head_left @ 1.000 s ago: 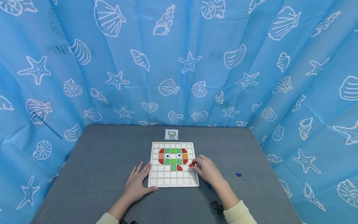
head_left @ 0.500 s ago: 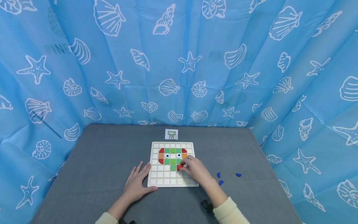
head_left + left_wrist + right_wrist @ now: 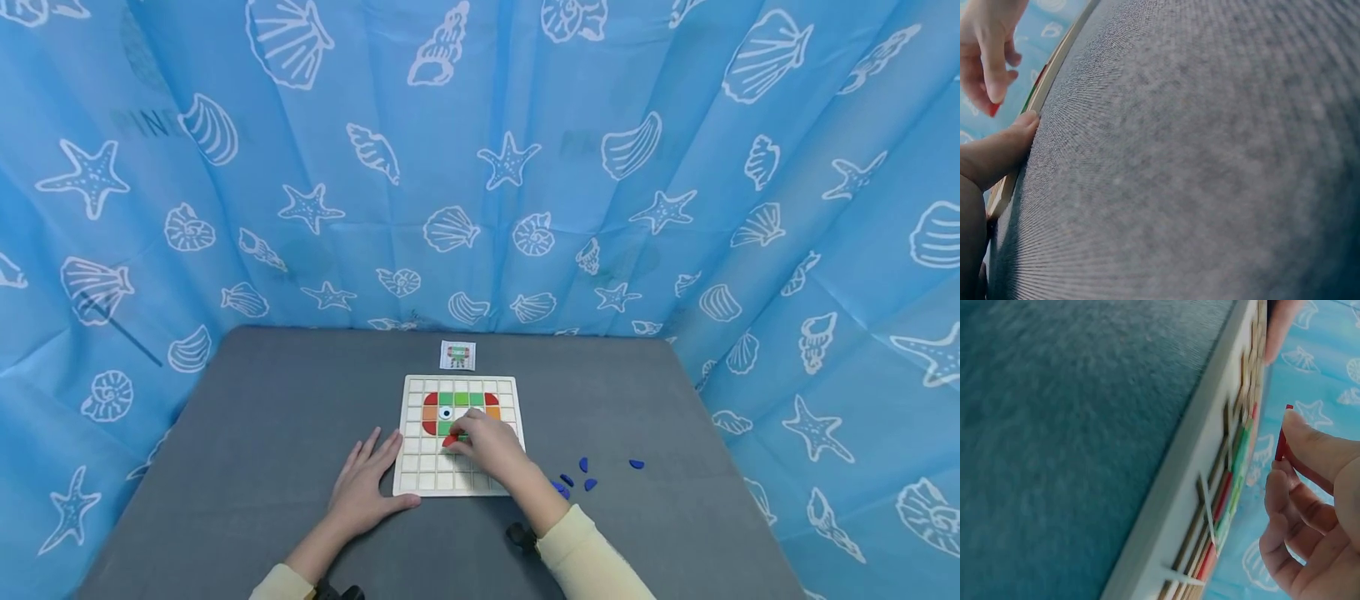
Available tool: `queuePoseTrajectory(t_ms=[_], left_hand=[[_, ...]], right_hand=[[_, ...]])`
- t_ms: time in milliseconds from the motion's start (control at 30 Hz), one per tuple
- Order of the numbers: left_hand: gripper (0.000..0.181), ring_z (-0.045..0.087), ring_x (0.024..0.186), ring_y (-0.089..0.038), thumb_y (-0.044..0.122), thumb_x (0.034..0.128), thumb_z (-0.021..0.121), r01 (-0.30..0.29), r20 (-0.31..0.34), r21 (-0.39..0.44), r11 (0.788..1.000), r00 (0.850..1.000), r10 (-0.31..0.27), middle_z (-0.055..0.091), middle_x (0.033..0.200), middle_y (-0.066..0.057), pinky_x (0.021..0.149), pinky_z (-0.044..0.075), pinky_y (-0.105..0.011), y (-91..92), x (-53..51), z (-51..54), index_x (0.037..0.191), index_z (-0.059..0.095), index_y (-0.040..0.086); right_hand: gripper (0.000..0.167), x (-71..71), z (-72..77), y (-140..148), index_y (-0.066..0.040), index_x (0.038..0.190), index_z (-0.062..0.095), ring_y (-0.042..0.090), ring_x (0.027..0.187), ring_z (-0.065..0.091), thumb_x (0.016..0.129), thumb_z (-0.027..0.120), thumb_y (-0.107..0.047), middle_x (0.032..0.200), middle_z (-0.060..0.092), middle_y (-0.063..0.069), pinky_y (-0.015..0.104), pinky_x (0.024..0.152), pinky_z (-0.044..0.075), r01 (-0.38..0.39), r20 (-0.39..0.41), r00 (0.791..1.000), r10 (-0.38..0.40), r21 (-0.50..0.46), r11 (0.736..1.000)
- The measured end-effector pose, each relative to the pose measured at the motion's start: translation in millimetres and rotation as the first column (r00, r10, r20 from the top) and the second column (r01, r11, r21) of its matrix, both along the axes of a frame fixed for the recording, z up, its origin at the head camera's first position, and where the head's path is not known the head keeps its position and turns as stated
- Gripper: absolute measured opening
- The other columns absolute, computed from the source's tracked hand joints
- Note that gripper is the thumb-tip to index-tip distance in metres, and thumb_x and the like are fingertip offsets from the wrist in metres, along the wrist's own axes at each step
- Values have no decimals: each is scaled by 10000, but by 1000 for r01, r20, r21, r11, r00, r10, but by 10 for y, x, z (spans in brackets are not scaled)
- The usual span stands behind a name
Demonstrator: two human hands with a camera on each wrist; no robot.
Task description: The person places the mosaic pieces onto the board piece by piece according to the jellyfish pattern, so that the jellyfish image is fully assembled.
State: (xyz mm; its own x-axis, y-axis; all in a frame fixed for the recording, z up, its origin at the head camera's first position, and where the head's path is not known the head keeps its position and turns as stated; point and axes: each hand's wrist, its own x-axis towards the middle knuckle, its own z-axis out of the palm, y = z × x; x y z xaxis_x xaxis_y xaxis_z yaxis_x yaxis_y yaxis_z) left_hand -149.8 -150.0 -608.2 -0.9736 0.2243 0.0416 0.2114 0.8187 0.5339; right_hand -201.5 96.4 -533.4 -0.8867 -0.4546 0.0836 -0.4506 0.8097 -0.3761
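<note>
My right hand (image 3: 491, 447) pinches a red piece (image 3: 449, 441) between thumb and fingertips over the white grid board (image 3: 427, 482), and hides part of the pattern. In the right wrist view the red piece (image 3: 1282, 439) is seen edge-on, held off the board's surface. Green, red and orange pieces and a round eye piece (image 3: 446, 413) lie in the board's upper squares. My left hand (image 3: 363, 487) rests spread at the board's left edge, its thumb by the near corner; in the left wrist view the thumb (image 3: 1007, 150) touches the board's side.
Several blue pieces (image 3: 590, 483) lie on the grey table (image 3: 300, 400) to the right of the board. Behind the board is a small picture card (image 3: 457, 355). A blue curtain with white shells (image 3: 390, 250) stands behind the table.
My right hand has moved left across the board with the red piece, uncovering more blue pieces on the table. My left hand stays at the board's edge.
</note>
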Motion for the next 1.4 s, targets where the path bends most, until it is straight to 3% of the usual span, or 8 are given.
queuePoseTrajectory(t_ms=[167, 467, 700, 1000, 1400], left_hand=[[1140, 189, 1557, -311, 776, 676, 735, -8, -24, 14, 1000, 1000, 9, 377, 1621, -20, 1238, 159, -539, -8, -1, 25, 1573, 382, 166], [1163, 137, 1571, -297, 821, 689, 687, 2, 39, -5, 1000, 999, -1, 335, 1640, -9, 1249, 131, -532, -2, 3, 36, 1593, 331, 181], [1154, 135, 1572, -284, 828, 694, 674, -8, 38, -18, 1000, 999, 9, 326, 1645, 8, 1250, 130, -528, -3, -5, 19, 1594, 327, 194], [1153, 143, 1570, -288, 820, 690, 686, -6, 35, -5, 1000, 999, 7, 341, 1638, 1, 1247, 140, -535, -1, 3, 20, 1590, 339, 188], [1153, 165, 1565, -296, 820, 686, 689, 2, 6, -12, 1000, 1000, -2, 351, 1634, 1, 1241, 156, -535, 1, 6, 10, 1586, 352, 184]], right_hand=[[209, -66, -54, -114, -189, 1021, 774, 122, 912, 666, 879, 792, -342, 1005, 704, -39, 322, 775, 575, 8, 25, 1000, -9, 60, 998], [165, -85, -76, -174, -196, 984, 779, 106, 856, 635, 852, 830, -280, 965, 697, -44, 313, 775, 567, -3, 70, 998, -3, 85, 996], [155, -81, -62, -183, -207, 996, 785, 105, 857, 631, 857, 826, -263, 978, 686, -44, 298, 769, 562, -17, 63, 998, 10, 116, 993], [121, -65, -56, -171, -219, 969, 788, 100, 824, 629, 865, 817, -273, 951, 680, -57, 285, 706, 541, -22, 58, 998, 16, 118, 993], [148, -31, 1, -127, -200, 992, 786, 104, 841, 632, 873, 809, -283, 984, 691, -41, 302, 738, 561, -14, 46, 999, 10, 85, 996]])
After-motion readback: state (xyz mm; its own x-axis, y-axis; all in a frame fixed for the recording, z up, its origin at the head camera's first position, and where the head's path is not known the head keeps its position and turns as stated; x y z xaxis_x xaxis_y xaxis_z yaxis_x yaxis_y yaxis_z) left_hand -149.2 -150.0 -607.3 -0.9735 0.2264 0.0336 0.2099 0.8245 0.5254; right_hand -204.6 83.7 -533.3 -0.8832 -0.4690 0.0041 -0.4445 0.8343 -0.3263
